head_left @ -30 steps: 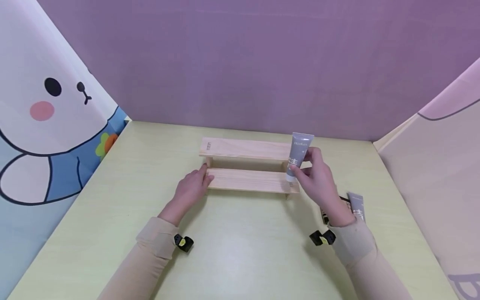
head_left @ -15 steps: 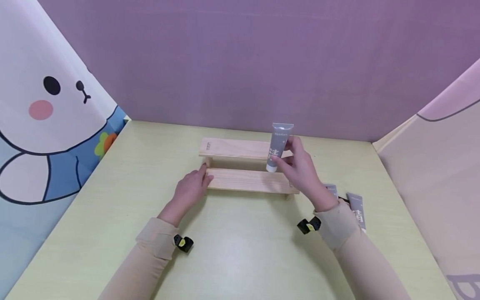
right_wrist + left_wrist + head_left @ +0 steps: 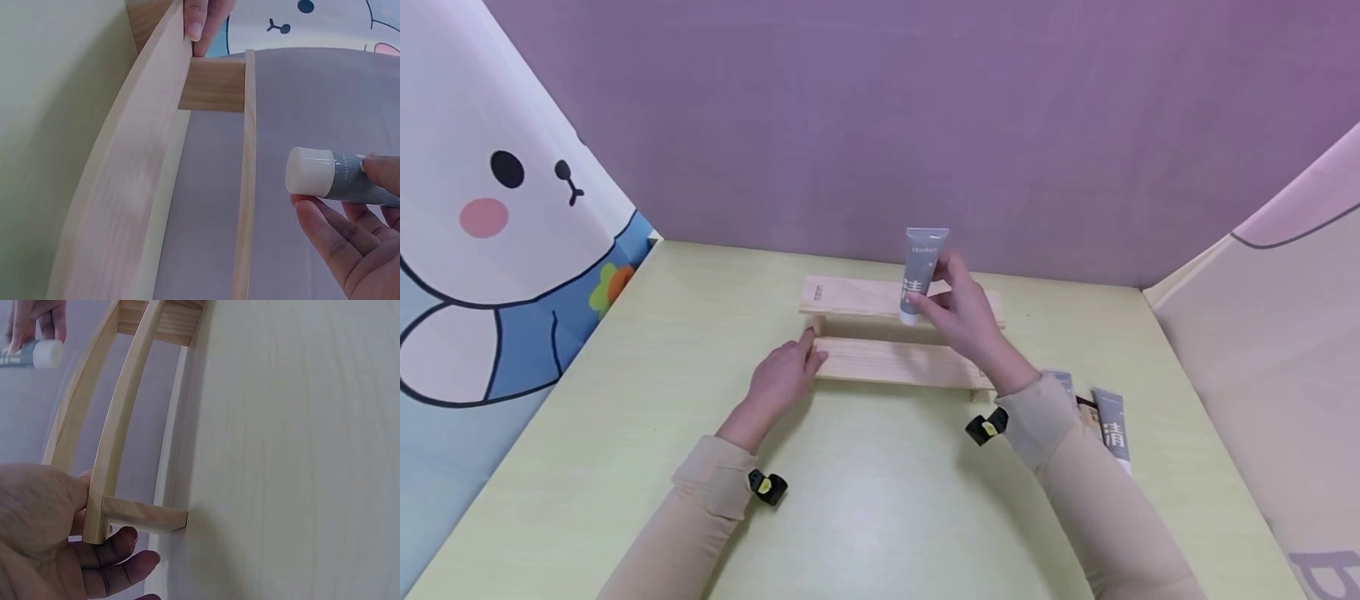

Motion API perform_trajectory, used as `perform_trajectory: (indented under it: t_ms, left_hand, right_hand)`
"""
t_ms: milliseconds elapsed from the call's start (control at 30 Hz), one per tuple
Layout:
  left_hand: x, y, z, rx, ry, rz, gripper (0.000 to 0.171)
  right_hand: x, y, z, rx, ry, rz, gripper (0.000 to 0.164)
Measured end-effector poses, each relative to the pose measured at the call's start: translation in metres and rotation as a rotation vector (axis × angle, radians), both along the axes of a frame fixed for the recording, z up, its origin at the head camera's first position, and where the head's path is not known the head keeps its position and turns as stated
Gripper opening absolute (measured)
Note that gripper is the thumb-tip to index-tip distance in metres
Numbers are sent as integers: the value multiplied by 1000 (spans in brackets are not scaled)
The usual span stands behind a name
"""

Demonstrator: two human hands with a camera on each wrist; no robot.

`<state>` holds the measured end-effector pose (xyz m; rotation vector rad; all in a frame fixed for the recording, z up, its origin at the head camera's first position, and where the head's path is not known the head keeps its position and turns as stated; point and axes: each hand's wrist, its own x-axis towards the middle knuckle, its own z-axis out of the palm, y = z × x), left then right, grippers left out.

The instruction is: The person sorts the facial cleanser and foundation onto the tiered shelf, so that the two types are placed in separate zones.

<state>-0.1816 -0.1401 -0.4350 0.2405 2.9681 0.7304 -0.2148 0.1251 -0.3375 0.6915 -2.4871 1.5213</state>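
Observation:
A two-tier wooden shelf (image 3: pixel 895 360) stands on the table. My left hand (image 3: pixel 781 373) grips the left end of its lower board, thumb on one side and fingers on the other, as the left wrist view of that hand (image 3: pixel 44 531) shows. Above the upper board (image 3: pixel 850 296), my right hand (image 3: pixel 966 317) pinches a grey squeeze tube (image 3: pixel 921 271) between thumb and fingers. The tube is nearly upright, its white cap (image 3: pixel 309 172) pointing down. In the right wrist view the cap is apart from the shelf boards.
Right of the shelf lie another grey tube (image 3: pixel 1111 425), a further grey tube (image 3: pixel 1063 380) partly behind the right sleeve, and a dark-edged item (image 3: pixel 1088 414) that is mostly hidden. A purple backdrop (image 3: pixel 880 125) rises behind the table (image 3: pixel 865 500).
My right hand has carried the grey tube left and upward, from the shelf's right end to above the upper board. The left hand stays at the shelf's left end.

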Motion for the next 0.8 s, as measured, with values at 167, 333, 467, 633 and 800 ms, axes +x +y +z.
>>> perform_trajectory:
  t_ms: [167, 333, 467, 633, 800]
  left_hand:
    - [-1, 3, -1, 5, 11, -3, 60]
    - [-2, 7, -1, 8, 24, -14, 59]
    - [-3, 10, 0, 8, 25, -13, 59]
    - [-3, 12, 0, -5, 17, -14, 59]
    - [-3, 14, 0, -15, 11, -27, 60]
  right_hand:
    - [-8, -15, 0, -14, -20, 15, 50]
    - [-17, -28, -2, 2, -27, 10, 51]
    - [-24, -37, -7, 29, -38, -4, 51]
    - [-30, -47, -13, 42, -51, 2, 51]
    - [-33, -55, -17, 60, -49, -8, 51]
